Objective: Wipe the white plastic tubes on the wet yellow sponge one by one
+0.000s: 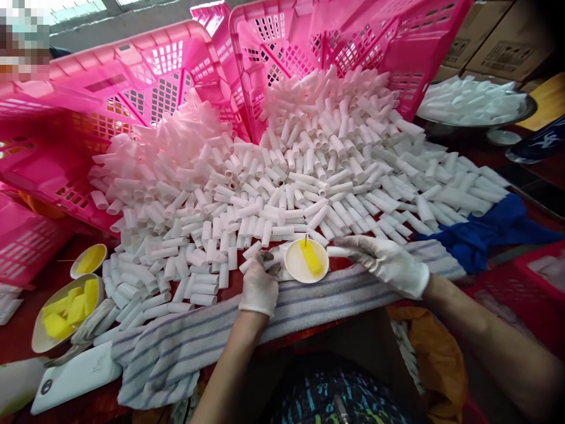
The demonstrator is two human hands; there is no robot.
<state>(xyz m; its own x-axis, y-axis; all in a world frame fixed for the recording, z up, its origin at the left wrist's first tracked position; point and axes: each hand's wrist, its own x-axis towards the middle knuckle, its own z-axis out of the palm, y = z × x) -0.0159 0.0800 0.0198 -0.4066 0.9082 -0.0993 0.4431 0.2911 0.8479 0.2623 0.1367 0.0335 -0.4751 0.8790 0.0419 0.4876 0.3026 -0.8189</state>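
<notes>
Both my hands wear white work gloves with greyed fingertips. My left hand (pixel 260 284) is closed at the front of the pile, its fingers curled around a white tube (pixel 277 257) that shows only in part. My right hand (pixel 388 265) points left, fingers long and together, with a short white tube (pixel 338 251) pinched at their tips. Between the hands sits a small cream dish (pixel 292 265) holding a yellow wedge (pixel 311 259) with a thin stick standing in it. Many loose white tubes (pixel 273 194) spread beyond the hands.
Two tipped pink crates (pixel 198 44) spill tubes onto the red table. A striped towel (pixel 318 297) lines the front edge. Left are a bowl of yellow pieces (pixel 37 338) and a white phone-like device (pixel 77 377). Right are a blue cloth (pixel 494 232) and a heaped metal bowl (pixel 468 126).
</notes>
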